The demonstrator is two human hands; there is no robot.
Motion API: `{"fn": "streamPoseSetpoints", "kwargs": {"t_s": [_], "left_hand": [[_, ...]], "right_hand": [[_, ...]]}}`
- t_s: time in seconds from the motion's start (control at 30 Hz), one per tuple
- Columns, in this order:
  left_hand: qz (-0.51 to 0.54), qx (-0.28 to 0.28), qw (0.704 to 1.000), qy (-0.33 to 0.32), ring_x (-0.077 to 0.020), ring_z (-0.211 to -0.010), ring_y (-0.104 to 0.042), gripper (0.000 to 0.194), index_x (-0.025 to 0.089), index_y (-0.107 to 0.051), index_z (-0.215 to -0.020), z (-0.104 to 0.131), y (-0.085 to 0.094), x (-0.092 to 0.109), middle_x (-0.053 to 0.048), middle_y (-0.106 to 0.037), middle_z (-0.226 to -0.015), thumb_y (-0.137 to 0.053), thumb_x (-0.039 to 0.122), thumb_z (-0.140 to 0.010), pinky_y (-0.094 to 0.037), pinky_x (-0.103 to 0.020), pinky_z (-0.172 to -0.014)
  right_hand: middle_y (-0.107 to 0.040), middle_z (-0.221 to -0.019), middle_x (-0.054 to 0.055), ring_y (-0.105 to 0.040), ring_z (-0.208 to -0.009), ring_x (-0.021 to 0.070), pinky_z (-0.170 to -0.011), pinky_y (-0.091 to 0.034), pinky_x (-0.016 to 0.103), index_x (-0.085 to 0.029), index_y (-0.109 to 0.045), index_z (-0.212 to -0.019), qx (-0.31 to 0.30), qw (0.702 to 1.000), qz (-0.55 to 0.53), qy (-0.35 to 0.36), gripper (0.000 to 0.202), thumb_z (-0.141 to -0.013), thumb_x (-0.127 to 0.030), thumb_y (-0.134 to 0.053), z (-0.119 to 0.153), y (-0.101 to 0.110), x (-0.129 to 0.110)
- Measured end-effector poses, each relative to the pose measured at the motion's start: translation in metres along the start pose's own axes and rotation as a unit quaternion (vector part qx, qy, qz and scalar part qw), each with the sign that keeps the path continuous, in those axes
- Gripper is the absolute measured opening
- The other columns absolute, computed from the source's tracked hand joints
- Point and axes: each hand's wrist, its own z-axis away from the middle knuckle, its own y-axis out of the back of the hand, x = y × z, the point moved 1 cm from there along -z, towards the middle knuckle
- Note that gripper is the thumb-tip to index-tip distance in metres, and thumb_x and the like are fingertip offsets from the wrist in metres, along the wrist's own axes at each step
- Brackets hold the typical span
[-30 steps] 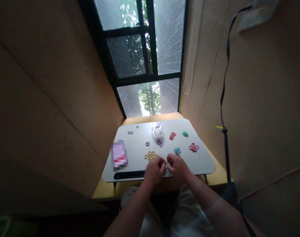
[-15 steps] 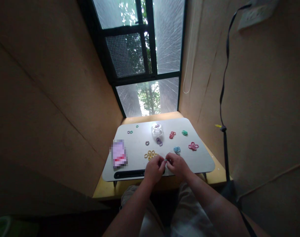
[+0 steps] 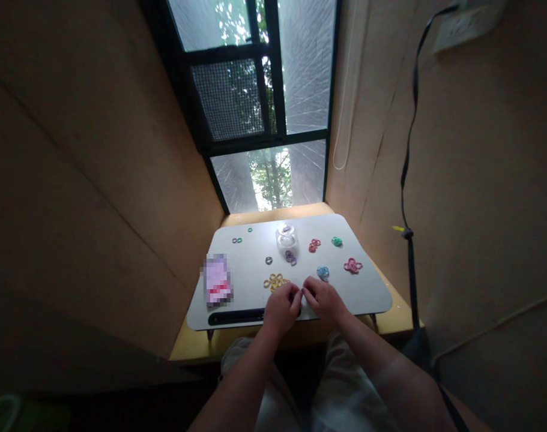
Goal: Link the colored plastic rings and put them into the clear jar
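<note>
My left hand and my right hand meet at the fingertips over the front of the white lap table. Both are closed in a pinch; what they hold between them is too small to make out. Yellow rings lie just beyond my left hand. A blue cluster sits beyond my right hand, with pink rings to its right. Farther back are red rings, a green cluster, purple rings and a clear round jar.
A black slotted bar lies along the front edge, partly behind my left hand. At the left is a blurred pink-purple packet. Small green rings lie at the back left. A black strap hangs at the right.
The small greenish item that showed between my fingertips is no longer visible there. My hands have barely moved.
</note>
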Motion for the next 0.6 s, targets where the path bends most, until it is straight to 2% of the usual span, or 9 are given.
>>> {"fn": "streamPoseSetpoints", "kwargs": {"t_s": [0.17, 0.4, 0.6], "left_hand": [[0.001, 0.004, 1.0, 0.01, -0.0138, -0.068, -0.052, 0.022, 0.02, -0.056, -0.077, 0.0003, 0.0004, -0.0002, 0.0, -0.059, -0.072, -0.047, 0.035, -0.09, -0.036, -0.026, -0.064], [0.028, 0.005, 1.0, 0.011, -0.014, -0.074, -0.055, 0.015, 0.022, -0.063, -0.093, 0.0004, 0.0008, 0.0005, -0.001, -0.064, -0.082, -0.051, 0.026, -0.086, -0.04, -0.026, -0.07], [0.029, -0.004, 1.0, 0.003, -0.0136, -0.073, -0.055, 0.015, 0.023, -0.065, -0.094, 0.0001, 0.0016, 0.0012, 0.0, -0.064, -0.081, -0.053, 0.025, -0.085, -0.04, -0.026, -0.069]], "right_hand": [[-0.058, -0.07, -0.001, -0.054, -0.065, 0.0136, -0.062, -0.034, 0.024, -0.021, -0.051, -0.076, 0.005, 1.0, -0.002, 0.0, 0.014, -0.088, -0.025, -0.046, 0.0005, -0.0005, -0.0004], [-0.059, -0.07, -0.002, -0.053, -0.063, 0.0135, -0.06, -0.034, 0.024, -0.022, -0.053, -0.08, 0.004, 1.0, -0.006, 0.007, 0.005, -0.083, -0.019, -0.05, 0.0012, -0.0006, 0.0002], [-0.057, -0.07, -0.002, -0.051, -0.063, 0.013, -0.061, -0.034, 0.024, -0.022, -0.053, -0.08, 0.008, 1.0, -0.001, 0.009, 0.005, -0.079, -0.017, -0.051, 0.001, -0.001, 0.001]]}}
